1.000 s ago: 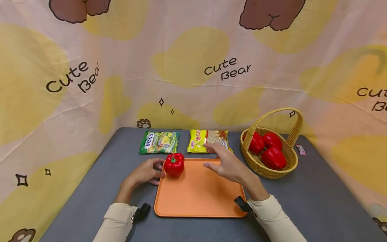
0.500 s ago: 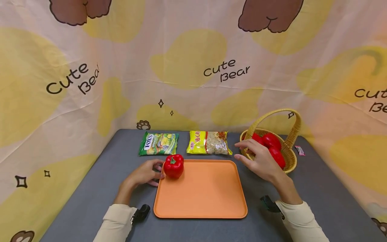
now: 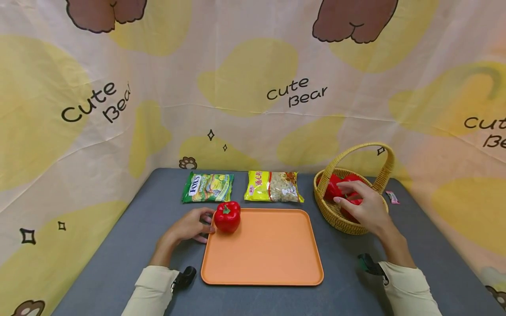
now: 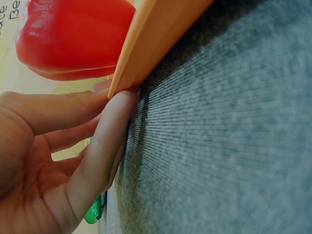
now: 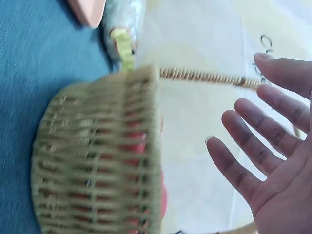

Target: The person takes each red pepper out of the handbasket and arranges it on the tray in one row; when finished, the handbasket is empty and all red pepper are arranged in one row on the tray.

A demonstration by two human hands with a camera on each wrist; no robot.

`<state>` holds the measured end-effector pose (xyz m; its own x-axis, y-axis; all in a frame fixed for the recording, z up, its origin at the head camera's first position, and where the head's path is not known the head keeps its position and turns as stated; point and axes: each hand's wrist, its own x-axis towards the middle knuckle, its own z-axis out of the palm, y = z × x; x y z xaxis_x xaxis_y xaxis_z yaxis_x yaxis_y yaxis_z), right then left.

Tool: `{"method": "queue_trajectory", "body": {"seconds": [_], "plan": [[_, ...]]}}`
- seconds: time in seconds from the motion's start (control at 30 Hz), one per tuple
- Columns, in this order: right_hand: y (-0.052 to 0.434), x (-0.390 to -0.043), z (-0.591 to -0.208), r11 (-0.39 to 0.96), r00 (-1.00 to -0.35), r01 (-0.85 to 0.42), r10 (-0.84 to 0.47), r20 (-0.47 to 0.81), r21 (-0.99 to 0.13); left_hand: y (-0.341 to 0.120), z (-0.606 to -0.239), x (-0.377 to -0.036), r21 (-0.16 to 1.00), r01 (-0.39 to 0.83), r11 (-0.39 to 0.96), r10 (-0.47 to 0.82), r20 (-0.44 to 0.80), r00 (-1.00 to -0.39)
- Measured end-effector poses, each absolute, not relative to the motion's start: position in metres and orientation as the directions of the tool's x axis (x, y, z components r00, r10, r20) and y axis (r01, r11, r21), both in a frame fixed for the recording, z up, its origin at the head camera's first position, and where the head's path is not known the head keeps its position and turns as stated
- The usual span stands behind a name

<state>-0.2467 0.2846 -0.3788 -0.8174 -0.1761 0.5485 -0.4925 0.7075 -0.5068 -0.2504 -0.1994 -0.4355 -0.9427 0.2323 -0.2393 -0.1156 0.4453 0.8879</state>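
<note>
A person's left hand [image 3: 190, 226] pinched the left rim of an orange tray [image 3: 265, 250] toward its far corner, fingers narrowed on the edge, a grip that looked meant to keep the tray from sliding on the gray table [image 3: 118, 263]. A green Fox's packet [image 3: 213, 188] lay flat on the far side, apparently set back out of the hands' way. A red bell pepper [image 3: 228, 219] sat stem up at the tray's far left corner, near that hand, where the raised rim likely helped check any roll. A yellow packet [image 3: 272, 186] lay just beyond the tray. Farther right stood a woven basket [image 3: 336, 219], its walls seemingly keeping more red peppers [image 3: 333, 188] together. Above them hung the right hand [image 3: 367, 208], fingers wide and holding nothing, on the near side of the arched handle, perhaps to avoid it. A small pink wrapper [image 3: 392, 197] lay beyond, at far right.
</note>
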Motion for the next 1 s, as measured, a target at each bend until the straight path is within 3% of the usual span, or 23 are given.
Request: {"method": "queue_trajectory", "body": {"seconds": [0.33,1.0], "plan": [[0.315,-0.252,-0.393,0.753,-0.898,-0.349,-0.098,0.43,-0.557,-0.199,-0.434,-0.249,0.884,-0.121,0.451,0.226,-0.244,-0.943],[0.337,-0.263,-0.412,0.814,-0.931,-0.295,-0.126,0.343,-0.5,-0.2,-0.436,-0.25,0.882,-0.121,0.455,0.232,-0.249,-0.94]]}}
